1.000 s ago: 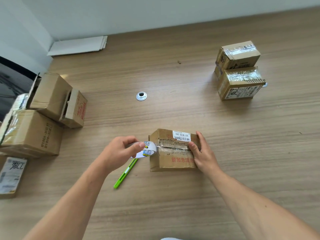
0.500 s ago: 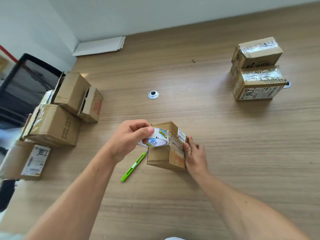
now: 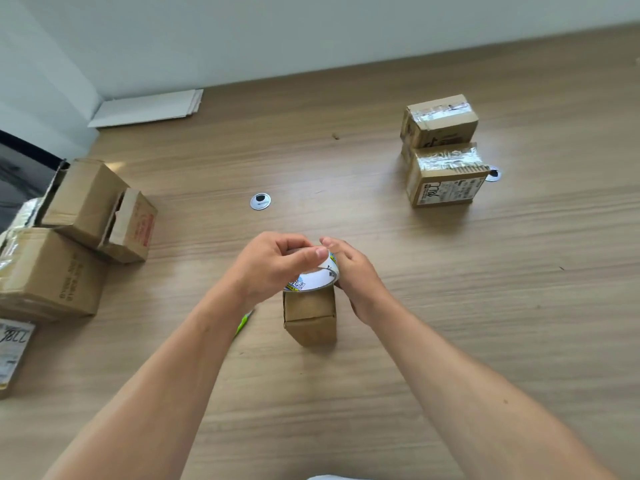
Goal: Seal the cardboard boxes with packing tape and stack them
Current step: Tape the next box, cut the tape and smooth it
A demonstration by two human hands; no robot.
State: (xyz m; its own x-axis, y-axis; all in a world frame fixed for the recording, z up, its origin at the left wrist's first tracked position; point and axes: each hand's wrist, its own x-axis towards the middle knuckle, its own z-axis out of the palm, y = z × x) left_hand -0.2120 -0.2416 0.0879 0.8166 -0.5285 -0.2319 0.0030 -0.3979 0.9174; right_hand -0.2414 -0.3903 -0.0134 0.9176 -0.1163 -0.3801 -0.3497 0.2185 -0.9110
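Wood-grain table (image 3: 450,306) against a white wall, w/ flat white card sheets (image 3: 149,107) in the far corner. Mid-table, close in, the small box (image 3: 310,313) stands w/ a narrow end toward the camera, plain cardboard on the sides in view. The tape roll (image 3: 311,280) is right over its top, touching or just above. The left hand (image 3: 270,265) grips the roll, thumb across the rim. The right hand (image 3: 356,275) is against the box's right side w/ fingers bent at the roll's far edge. It's prob. pinching the loose tape end, but the roll hides that, so I can't tell what it holds. A green cutter (image 3: 244,322) lies just left of the box, mostly under the left forearm.

Far right is the sealed pair (image 3: 445,178), one taped box on another: the stack so far. Far left are the open boxes (image 3: 93,202), flaps loose.

Step in hand, as I read it: taping this box, approx. mid-seal. The next move calls for a strip pulled across the seam while one hand steadies the box, then pressing it flat and cutting. After that it goes onto the stack.
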